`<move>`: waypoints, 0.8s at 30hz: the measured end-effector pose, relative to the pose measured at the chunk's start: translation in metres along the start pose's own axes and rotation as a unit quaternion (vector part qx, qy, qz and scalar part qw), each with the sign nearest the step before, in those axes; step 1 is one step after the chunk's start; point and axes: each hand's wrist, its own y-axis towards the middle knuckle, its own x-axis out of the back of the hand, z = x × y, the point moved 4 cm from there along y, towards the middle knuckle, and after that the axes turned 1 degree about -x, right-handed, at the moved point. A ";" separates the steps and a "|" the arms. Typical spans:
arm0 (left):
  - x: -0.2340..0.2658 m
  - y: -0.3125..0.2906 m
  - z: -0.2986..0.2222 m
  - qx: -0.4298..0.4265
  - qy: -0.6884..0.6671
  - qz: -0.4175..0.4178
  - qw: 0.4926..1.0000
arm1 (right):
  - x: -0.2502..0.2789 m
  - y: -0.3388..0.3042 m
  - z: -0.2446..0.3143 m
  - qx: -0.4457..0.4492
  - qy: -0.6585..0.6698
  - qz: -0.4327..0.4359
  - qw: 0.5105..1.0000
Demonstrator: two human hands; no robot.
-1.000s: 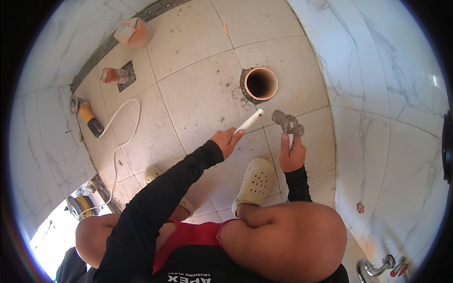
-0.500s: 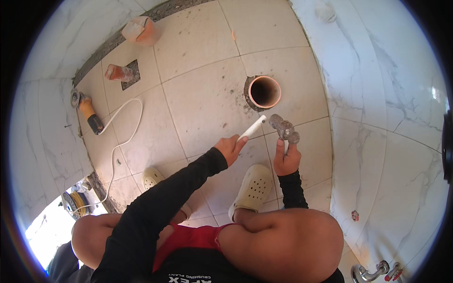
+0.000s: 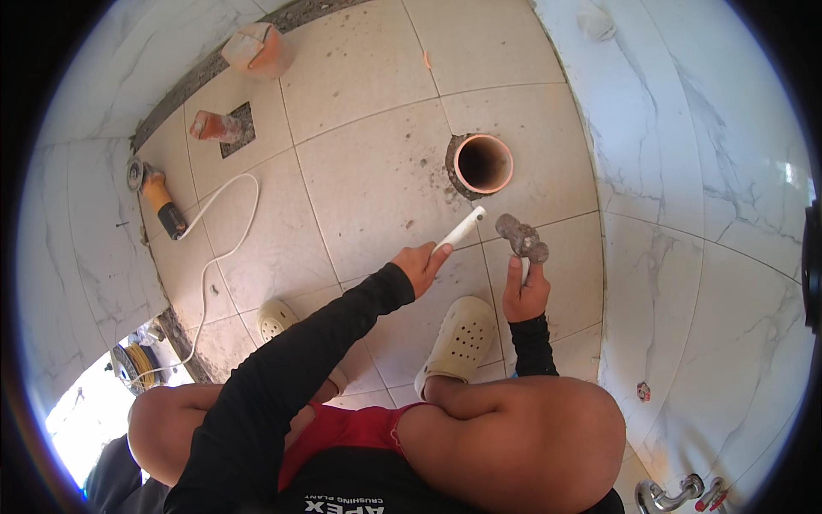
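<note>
My left hand point(image 3: 417, 266) is closed round a white rod point(image 3: 461, 229), which slants up and to the right. A dark spot shows near the rod's far end; its lower end is hidden in my fist. In my right hand point(image 3: 525, 295) is a hammer point(image 3: 521, 237), gripped just below its grey-brown, rounded head. Only a short bit of its pale handle shows. The rod's tip and the hammer head are close but apart. Just beyond them an orange pipe point(image 3: 511, 165) opens upward from a rough hole cut in the tiled floor point(image 3: 368, 184).
At the left lies an angle grinder point(image 3: 160, 200) with a white cord point(image 3: 205, 287). An orange pipe stub point(image 3: 216, 128) rests by a square floor cutout, and an orange bucket-like container point(image 3: 259, 51) stands farther back. Marbled walls flank the floor; a metal tap point(image 3: 672, 493) is at lower right.
My right hand and the hammer have shifted slightly to the right. My left hand keeps its hold on the rod, almost still.
</note>
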 end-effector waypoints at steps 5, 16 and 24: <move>0.002 0.002 0.003 0.001 -0.030 0.006 1.000 | 0.002 0.000 0.009 0.057 -0.031 0.023 0.998; 0.001 0.003 -0.002 -0.012 -0.028 -0.025 0.999 | -0.008 0.012 0.007 0.064 -0.020 -0.014 0.998; -0.001 -0.004 -0.003 -0.002 0.007 -0.035 0.999 | 0.005 0.005 -0.002 0.013 -0.040 -0.030 0.999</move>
